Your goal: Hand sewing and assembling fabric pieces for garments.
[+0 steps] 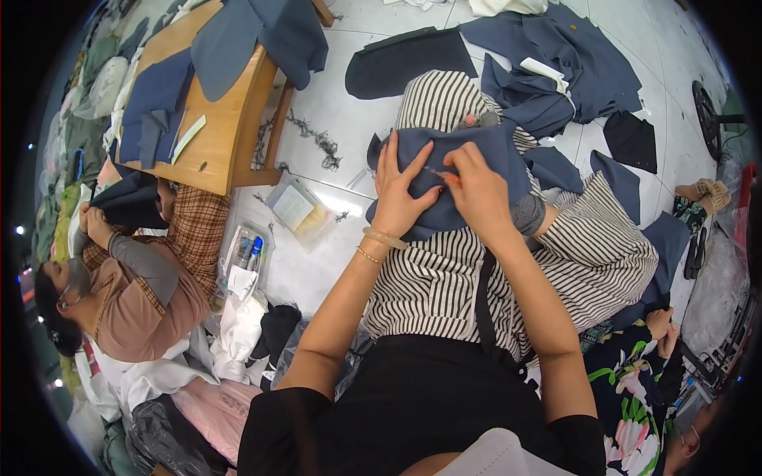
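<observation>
A dark blue-grey piece of cloth (508, 163) lies across my lap, over black-and-white striped trousers. My left hand (403, 186) rests flat on it, thumb and fingers spread, holding nothing. Close beside it, my right hand (479, 186) has its thumb and fingertips pinched together just above the cloth. Something thin and pale shows at those fingertips, too small to name. Between the two hands, a small light mark shows on the fabric.
At the left, a wooden table (230, 119) carries cut cloth. A co-worker (135, 293) sits beside it; another person's floral sleeve (635, 397) is at lower right. A plastic box of supplies (244, 258) and a clear bag (300, 208) lie on the floor. Dark fabric (587, 55) is piled ahead.
</observation>
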`<state>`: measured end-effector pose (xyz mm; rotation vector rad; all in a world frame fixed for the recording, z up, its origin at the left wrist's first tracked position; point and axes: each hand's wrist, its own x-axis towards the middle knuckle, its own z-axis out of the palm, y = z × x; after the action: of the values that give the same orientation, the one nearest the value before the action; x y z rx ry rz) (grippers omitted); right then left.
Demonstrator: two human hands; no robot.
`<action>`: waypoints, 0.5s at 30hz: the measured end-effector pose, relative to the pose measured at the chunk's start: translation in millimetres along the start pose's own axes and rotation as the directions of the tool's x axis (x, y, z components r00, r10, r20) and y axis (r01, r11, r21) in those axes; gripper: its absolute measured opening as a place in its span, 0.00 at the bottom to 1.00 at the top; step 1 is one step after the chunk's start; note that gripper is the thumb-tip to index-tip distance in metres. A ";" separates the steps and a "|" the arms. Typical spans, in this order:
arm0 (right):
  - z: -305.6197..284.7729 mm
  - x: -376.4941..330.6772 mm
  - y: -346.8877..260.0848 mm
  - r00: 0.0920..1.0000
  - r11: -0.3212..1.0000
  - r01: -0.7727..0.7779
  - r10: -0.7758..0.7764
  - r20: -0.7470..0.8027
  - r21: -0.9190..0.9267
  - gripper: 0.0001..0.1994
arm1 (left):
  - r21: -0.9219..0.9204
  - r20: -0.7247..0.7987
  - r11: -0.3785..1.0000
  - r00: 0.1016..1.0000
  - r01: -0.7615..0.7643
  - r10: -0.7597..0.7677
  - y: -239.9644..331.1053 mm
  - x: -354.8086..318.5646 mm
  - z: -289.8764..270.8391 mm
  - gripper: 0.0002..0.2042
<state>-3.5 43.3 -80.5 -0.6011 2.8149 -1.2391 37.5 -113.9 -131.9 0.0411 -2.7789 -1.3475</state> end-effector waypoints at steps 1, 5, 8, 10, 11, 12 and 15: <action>6.9 -0.5 2.2 0.999 0.999 0.022 -0.021 0.025 -0.049 0.05 | -0.004 0.001 1.000 1.000 -0.003 0.003 -0.9 -0.1 0.0 0.36; 14.3 1.5 9.9 0.999 0.998 0.050 -0.051 -0.007 -0.035 0.05 | -0.050 -0.006 0.999 1.000 0.002 -0.003 -1.5 -1.2 1.4 0.37; 4.8 4.2 6.2 0.996 0.998 -0.038 0.043 -0.081 0.055 0.04 | -0.063 -0.008 0.997 0.999 0.035 -0.036 -0.8 -2.1 1.8 0.38; 7.0 2.6 2.5 0.999 0.998 -0.020 0.023 -0.048 0.064 0.04 | -0.065 -0.009 0.997 0.999 0.032 -0.032 -3.2 -2.4 1.2 0.38; 8.0 2.2 0.7 1.000 0.997 -0.003 0.004 -0.016 0.074 0.05 | -0.068 -0.009 0.997 1.000 0.028 -0.028 -4.3 -2.5 1.2 0.38; 12.2 1.2 1.6 1.000 0.997 -0.003 0.004 -0.018 0.073 0.05 | -0.068 -0.008 0.997 1.000 0.026 -0.027 -5.3 -3.0 1.0 0.38; 21.6 0.7 9.1 0.997 0.995 0.063 -0.058 0.056 -0.076 0.04 | -0.051 -0.009 0.999 1.000 0.016 -0.016 -4.3 -2.4 1.6 0.39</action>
<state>-3.8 33.3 -101.7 -0.7172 2.8318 -1.1080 39.8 -115.2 -136.4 0.0674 -2.7411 -1.4177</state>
